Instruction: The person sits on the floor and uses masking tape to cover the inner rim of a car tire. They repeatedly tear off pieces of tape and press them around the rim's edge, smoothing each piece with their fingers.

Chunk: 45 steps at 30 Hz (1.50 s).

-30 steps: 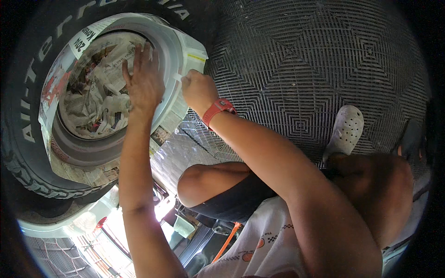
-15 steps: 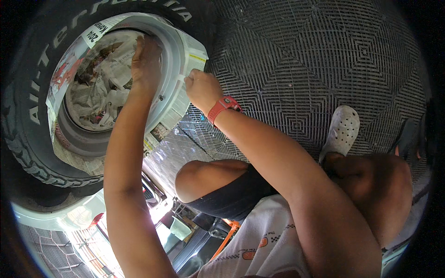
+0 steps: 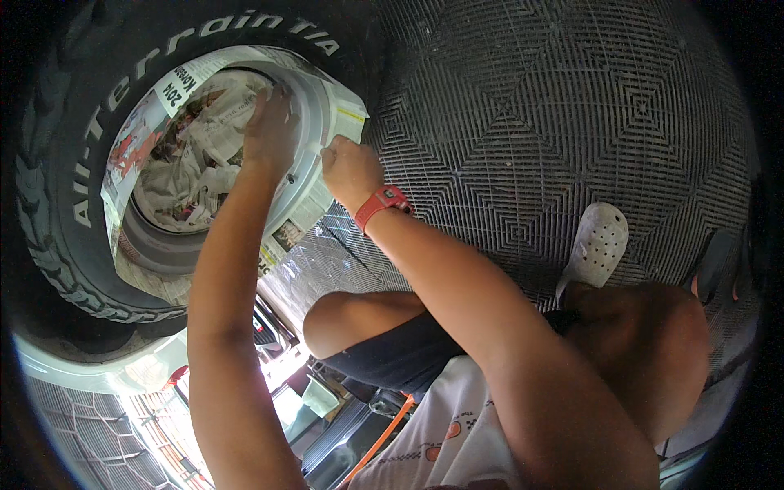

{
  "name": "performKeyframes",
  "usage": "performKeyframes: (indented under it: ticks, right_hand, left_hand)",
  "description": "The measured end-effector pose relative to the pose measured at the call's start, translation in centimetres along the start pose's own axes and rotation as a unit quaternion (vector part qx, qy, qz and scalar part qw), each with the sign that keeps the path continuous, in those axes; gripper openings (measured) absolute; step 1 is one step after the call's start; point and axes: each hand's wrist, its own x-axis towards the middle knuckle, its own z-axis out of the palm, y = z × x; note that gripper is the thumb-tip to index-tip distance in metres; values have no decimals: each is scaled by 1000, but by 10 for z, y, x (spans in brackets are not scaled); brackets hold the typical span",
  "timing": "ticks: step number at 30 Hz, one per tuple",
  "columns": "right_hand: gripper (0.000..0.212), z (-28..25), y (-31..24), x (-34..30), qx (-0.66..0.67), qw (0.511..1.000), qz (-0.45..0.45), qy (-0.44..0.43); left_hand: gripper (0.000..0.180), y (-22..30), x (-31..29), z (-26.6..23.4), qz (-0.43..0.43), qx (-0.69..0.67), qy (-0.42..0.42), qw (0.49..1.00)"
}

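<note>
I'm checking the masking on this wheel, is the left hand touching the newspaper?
Touching. The head view shows the left hand pressed flat on the crumpled newspaper stuffed inside the tyre, its fingers overlapping the paper with no gap.

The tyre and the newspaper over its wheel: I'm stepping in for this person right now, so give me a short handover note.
Left hand: flat on the crumpled newspaper that fills the wheel's centre, pressing it in.
Right hand: pinching the newspaper edge against the rim on the wheel's right side; red wristband on that wrist.
Tyre: mounted on the vehicle, above the dark grid floor mat.
Done: paper covers most of the wheel face.
Left: the lower rim still shows bare; whether anything fixes the paper in place cannot be seen.
</note>
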Motion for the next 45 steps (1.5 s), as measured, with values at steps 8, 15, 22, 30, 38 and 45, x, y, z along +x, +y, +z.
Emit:
performKeyframes:
  ticks: [8,15,22,30,38,45]
  right_hand:
    - [27,5,-2,-8,21,999,16,-27]
    - [28,-9,14,-1,-3,1000,4,-13]
    - [24,-31,-2,22,-8,1000,-1,10]
    - [27,-36,1,21,-33,999,-4,7]
    - [28,-43,1,11,-10,1000,-7,-2]
    - [27,-50,-10,9,-9,999,-14,28]
  left_hand:
    - [70,11,2,27,-92,-34,92,991]
    - [64,5,7,8,-115,-158,157,968]
    - [52,-34,-13,4,-168,-135,248,945]
    - [47,-32,2,-12,-102,-100,97,985]
    - [51,-18,15,15,-115,34,102,988]
    - [55,-35,8,-16,4,49,-2,999]
